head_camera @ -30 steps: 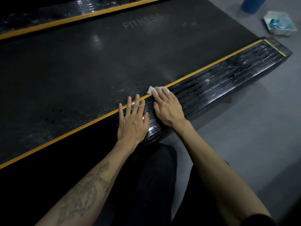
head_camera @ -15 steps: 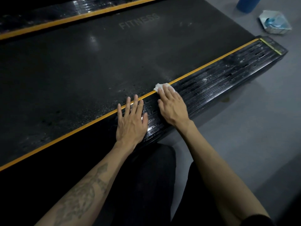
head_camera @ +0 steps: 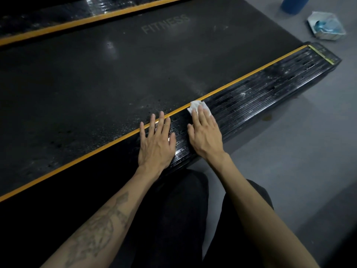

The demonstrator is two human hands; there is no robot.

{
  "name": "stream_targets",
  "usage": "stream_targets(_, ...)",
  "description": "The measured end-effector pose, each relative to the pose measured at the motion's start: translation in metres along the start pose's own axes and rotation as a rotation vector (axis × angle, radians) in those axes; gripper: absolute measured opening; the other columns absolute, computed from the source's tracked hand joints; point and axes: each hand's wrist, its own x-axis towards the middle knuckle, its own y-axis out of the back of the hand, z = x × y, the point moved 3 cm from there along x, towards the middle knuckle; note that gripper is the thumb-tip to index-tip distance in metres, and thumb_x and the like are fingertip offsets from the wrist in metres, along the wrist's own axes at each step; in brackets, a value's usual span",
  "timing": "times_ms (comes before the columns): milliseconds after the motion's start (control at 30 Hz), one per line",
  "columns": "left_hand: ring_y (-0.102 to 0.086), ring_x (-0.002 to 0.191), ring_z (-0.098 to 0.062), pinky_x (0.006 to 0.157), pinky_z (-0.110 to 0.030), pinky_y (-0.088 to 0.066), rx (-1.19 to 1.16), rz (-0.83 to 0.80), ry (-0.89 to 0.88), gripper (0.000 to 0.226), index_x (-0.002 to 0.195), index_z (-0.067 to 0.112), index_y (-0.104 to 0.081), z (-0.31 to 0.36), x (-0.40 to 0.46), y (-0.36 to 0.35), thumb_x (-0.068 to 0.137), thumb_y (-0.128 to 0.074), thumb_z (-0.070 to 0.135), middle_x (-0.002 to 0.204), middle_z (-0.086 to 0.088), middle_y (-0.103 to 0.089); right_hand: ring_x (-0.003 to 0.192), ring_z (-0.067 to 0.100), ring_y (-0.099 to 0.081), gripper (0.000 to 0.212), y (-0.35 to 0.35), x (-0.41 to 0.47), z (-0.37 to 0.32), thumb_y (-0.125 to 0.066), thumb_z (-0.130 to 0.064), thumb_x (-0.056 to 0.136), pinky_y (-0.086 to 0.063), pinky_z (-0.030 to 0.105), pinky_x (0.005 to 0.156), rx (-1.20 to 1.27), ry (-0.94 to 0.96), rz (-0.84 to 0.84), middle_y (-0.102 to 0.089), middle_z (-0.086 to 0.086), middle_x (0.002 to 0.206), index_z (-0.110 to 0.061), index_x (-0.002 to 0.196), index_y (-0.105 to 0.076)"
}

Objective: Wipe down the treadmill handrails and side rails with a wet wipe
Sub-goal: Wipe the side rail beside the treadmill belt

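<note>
The floor (head_camera: 289, 151) is smooth grey, dimly lit, and the treadmill sits low on it. Its belt (head_camera: 116, 74) is a broad matte black sheet with "FITNESS" printed faintly across it, speckled with small dark spots near the close edge. A thin yellow stripe (head_camera: 251, 73) borders the belt on the near side, and a second yellow stripe runs along the far side at the top.

The side rail (head_camera: 270, 93) is a long ribbed black strip, glossy and streaked with wet smears. Its long axis runs diagonally from lower left to upper right, ending in a capped tip near the upper right.

Beyond that tip, on the floor, lie a wipe pack (head_camera: 326, 28) with blue inside, and part of a blue container (head_camera: 293, 4) at the top edge.

The person crouches beside the rail, dark trousers below. The left hand (head_camera: 156, 144) rests flat on the rail, fingers (head_camera: 163, 120) straight and spread, tips reaching the yellow stripe. The right hand (head_camera: 205, 134) lies just beside it, fingers straight and together, pressing the wipe (head_camera: 196, 106) down. The wipe is a small white crumpled wad under the fingertips, on the rail right at the yellow stripe, about midway along the visible rail.
</note>
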Motion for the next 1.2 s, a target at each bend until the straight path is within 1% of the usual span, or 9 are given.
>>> stream_targets(133,-0.004,0.159,-0.025,0.127,-0.056,-0.004,0.011,0.005,-0.011,0.070,0.161,0.015,-0.025,0.000,0.001,0.000,0.103,-0.012,0.050,0.172,-0.004,-0.010,0.157,0.027,-0.014,0.069,-0.007,-0.011,-0.008,-0.016,-0.045,0.102,-0.011,0.042,0.128,-0.015,0.144,-0.027,-0.020,0.013,0.168,-0.010,0.161,-0.026)
stream_targets(267,-0.007,0.159,-0.026,0.127,-0.056,-0.006,0.004,0.013,-0.043,0.064,0.160,0.015,-0.029,0.001,0.001,-0.003,0.106,-0.024,0.048,0.171,-0.004,-0.014,0.158,0.025,-0.010,0.069,0.002,0.006,0.014,-0.011,-0.044,0.101,-0.007,0.042,0.128,-0.035,0.051,-0.038,-0.015,0.010,0.170,-0.015,0.162,-0.022)
stream_targets(367,-0.006,0.159,-0.025,0.128,-0.055,-0.005,-0.005,0.020,-0.071,0.066,0.161,0.014,-0.029,0.000,0.001,-0.002,0.105,-0.021,0.048,0.171,-0.004,-0.013,0.158,0.028,-0.009,0.075,0.002,-0.008,0.007,-0.005,-0.047,0.098,-0.008,0.043,0.129,-0.016,0.001,-0.003,-0.013,0.014,0.170,-0.012,0.162,-0.021)
stream_targets(567,-0.008,0.159,-0.023,0.128,-0.053,-0.006,-0.031,0.026,-0.084,0.067,0.160,0.012,-0.031,0.002,0.002,0.000,0.104,-0.016,0.045,0.171,-0.004,-0.016,0.158,0.024,-0.009,0.071,0.000,-0.015,-0.004,-0.007,-0.043,0.099,-0.006,0.042,0.127,-0.014,0.118,-0.063,-0.016,0.008,0.170,-0.017,0.163,-0.024)
stream_targets(733,-0.008,0.159,-0.022,0.128,-0.053,-0.007,-0.024,0.035,-0.081,0.065,0.160,0.014,-0.032,0.002,0.001,-0.001,0.105,-0.021,0.047,0.171,-0.003,-0.015,0.157,0.028,-0.013,0.073,0.004,-0.012,0.013,-0.007,-0.046,0.098,-0.011,0.045,0.128,0.015,-0.021,0.007,-0.018,0.011,0.169,-0.014,0.162,-0.026)
stream_targets(867,-0.007,0.159,-0.022,0.128,-0.053,-0.006,-0.031,0.031,-0.074,0.065,0.160,0.014,-0.031,0.002,0.001,-0.001,0.105,-0.022,0.047,0.171,-0.003,-0.014,0.158,0.024,-0.007,0.073,-0.005,-0.032,-0.010,-0.013,-0.049,0.099,-0.001,0.038,0.128,0.061,0.017,-0.030,-0.012,0.009,0.170,-0.014,0.163,-0.022)
stream_targets(933,-0.007,0.159,-0.022,0.128,-0.053,-0.007,-0.028,0.034,-0.075,0.066,0.160,0.014,-0.031,0.003,0.001,-0.002,0.104,-0.021,0.048,0.171,-0.004,-0.015,0.158,0.022,-0.010,0.071,-0.004,-0.025,-0.007,-0.015,-0.048,0.100,-0.003,0.040,0.128,0.042,0.055,-0.022,-0.016,0.007,0.170,-0.015,0.162,-0.026)
stream_targets(1067,-0.007,0.159,-0.022,0.128,-0.053,-0.007,-0.034,0.033,-0.075,0.065,0.160,0.014,-0.030,0.002,0.000,-0.001,0.105,-0.022,0.048,0.171,-0.003,-0.014,0.158,0.023,-0.011,0.076,0.005,-0.007,0.020,-0.006,-0.048,0.097,-0.003,0.044,0.127,0.002,-0.031,-0.001,-0.018,0.009,0.170,-0.013,0.161,-0.026)
stream_targets(1200,-0.005,0.159,-0.021,0.128,-0.052,-0.005,-0.041,0.032,-0.074,0.066,0.161,0.014,-0.029,0.003,0.001,-0.001,0.105,-0.021,0.048,0.171,-0.003,-0.013,0.157,0.020,-0.001,0.076,0.000,-0.029,0.002,-0.008,-0.050,0.098,0.003,0.039,0.127,0.035,-0.028,0.019,-0.010,0.010,0.170,-0.011,0.162,-0.019)
